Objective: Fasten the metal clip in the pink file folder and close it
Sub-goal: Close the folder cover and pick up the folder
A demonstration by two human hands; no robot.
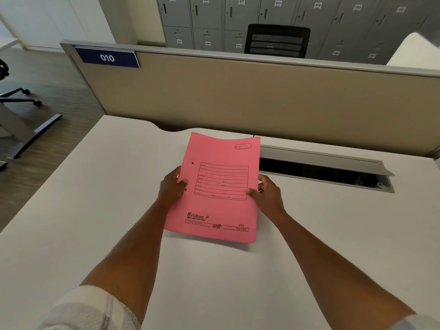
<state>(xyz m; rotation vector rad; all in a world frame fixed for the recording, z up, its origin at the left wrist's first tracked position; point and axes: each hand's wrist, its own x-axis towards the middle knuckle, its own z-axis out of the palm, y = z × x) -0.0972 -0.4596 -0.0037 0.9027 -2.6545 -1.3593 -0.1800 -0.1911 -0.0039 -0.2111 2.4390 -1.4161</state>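
The closed folder (220, 186) sits between both hands above the desk (95, 186). Left hand (170, 189) fingers clamp its 9 o'clock edge. Right hand (269, 195) fingers clamp its 3 o'clock edge.

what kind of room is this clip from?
Most likely an open-plan office workstation. A white desk backs onto a tan partition panel carrying a blue "010" number plate, and rows of grey numbered lockers stand behind it with a black office chair.

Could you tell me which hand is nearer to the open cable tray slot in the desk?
Right. The right hand grips the pink paper folder beside the slot; the left hand holds its far edge.
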